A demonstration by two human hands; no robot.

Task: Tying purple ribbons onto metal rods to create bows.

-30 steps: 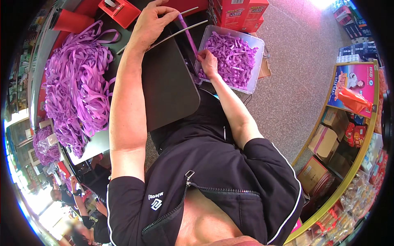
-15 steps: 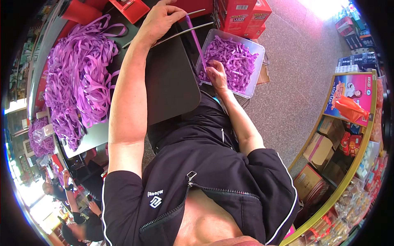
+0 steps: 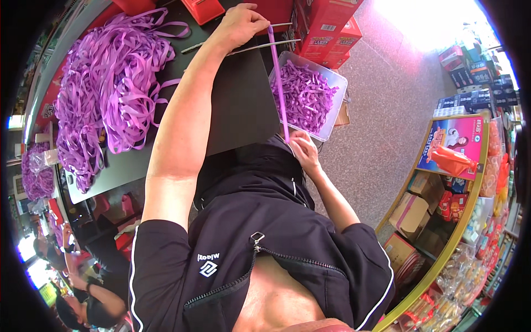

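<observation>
A long purple ribbon strip is stretched taut between my two hands. My left hand pinches its far end over the dark table, beside two thin metal rods. My right hand grips the near end, close to my body at the table's front edge. Right of the strip stands a clear plastic bin filled with short cut purple pieces.
A big heap of loose purple ribbon covers the table's left side. Red cartons stand at the back. Shelves with boxed goods line the right. Another person is at lower left.
My right hand has left the bin and drawn back toward my body, pulling the purple strip taut. My left hand stays at the far end.
</observation>
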